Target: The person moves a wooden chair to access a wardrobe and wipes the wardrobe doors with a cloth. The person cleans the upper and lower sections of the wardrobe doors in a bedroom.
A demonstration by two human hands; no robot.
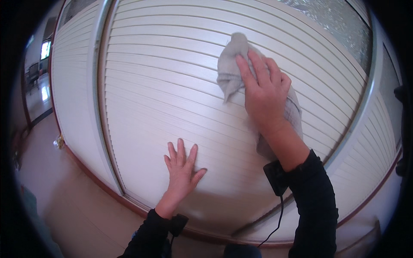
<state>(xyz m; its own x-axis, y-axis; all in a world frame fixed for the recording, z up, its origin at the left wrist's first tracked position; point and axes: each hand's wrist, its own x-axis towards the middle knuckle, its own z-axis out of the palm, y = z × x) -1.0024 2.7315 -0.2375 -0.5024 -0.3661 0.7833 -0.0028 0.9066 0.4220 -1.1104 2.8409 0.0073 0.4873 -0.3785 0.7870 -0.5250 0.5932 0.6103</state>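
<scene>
A white slatted door panel (172, 86) fills the view. The right hand (263, 92) presses a grey cloth (230, 64) under flat fingers; the left hand (181, 168) lies spread, empty, lower down.

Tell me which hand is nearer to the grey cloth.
Right. The right hand presses flat on the grey cloth against the slatted door; the left hand rests bare on the slats, lower and apart from it.
</scene>
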